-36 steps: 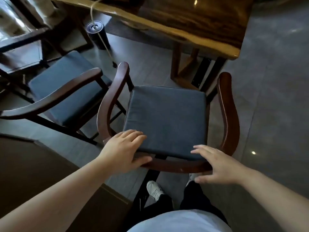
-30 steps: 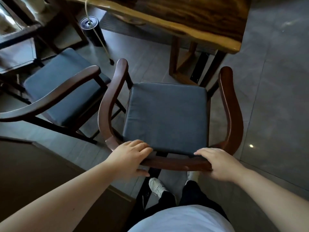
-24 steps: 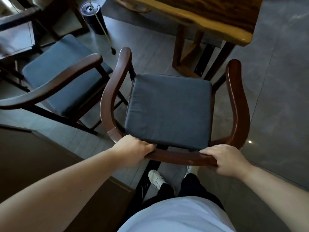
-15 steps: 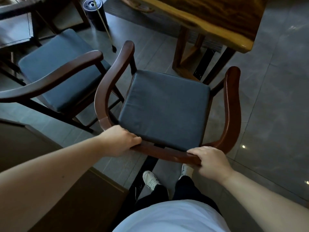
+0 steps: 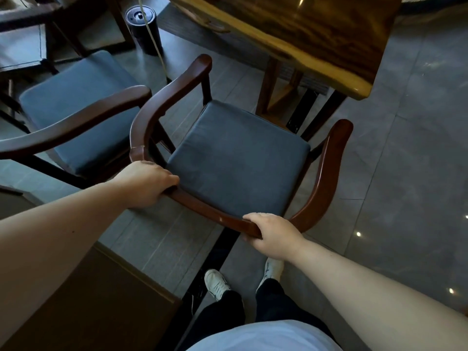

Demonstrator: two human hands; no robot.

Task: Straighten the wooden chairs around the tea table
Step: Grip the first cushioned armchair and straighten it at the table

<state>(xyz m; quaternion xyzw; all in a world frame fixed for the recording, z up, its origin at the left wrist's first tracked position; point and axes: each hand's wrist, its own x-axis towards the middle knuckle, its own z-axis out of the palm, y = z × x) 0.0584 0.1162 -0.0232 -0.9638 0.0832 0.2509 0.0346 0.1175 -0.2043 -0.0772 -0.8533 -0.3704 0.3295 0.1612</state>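
Note:
A dark wooden armchair with a curved back rail and a blue-grey seat cushion stands in front of me, facing the tea table. My left hand grips the left part of its back rail. My right hand grips the rail further right, near the bend. The chair sits turned slightly clockwise relative to the table's edge. A second, matching chair stands just to its left, their armrests almost touching.
A black cylindrical bin with a cord running past it stands on the floor beyond the chairs. A dark cabinet edge lies at lower left beside my legs. Grey tiled floor stretches to the right.
Both hands came down onto the back rail and closed on it. The chair has since swung, its back moving left and its front turning right.

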